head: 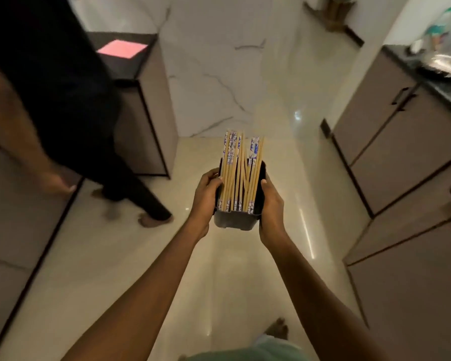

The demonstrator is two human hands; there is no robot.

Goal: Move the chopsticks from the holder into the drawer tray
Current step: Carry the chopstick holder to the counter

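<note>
A dark rectangular holder (233, 221) is held out in front of me over the floor, at mid-frame. Several wooden chopsticks (241, 173) with blue-and-white patterned ends lie in it and stick out past its far edge. My left hand (206, 196) grips the holder's left side, with fingers curled over the rim. On the opposite side my right hand (270, 204) grips the holder, its thumb on the rim. No drawer tray is in view.
Another person (71, 105) in dark clothes stands at the left, bare feet on the glossy floor. Grey cabinets (401, 162) with a dark counter and a steel bowl (444, 65) line the right. A cabinet (141, 108) with a pink-lit top stands left of centre. My foot (277, 329) shows below.
</note>
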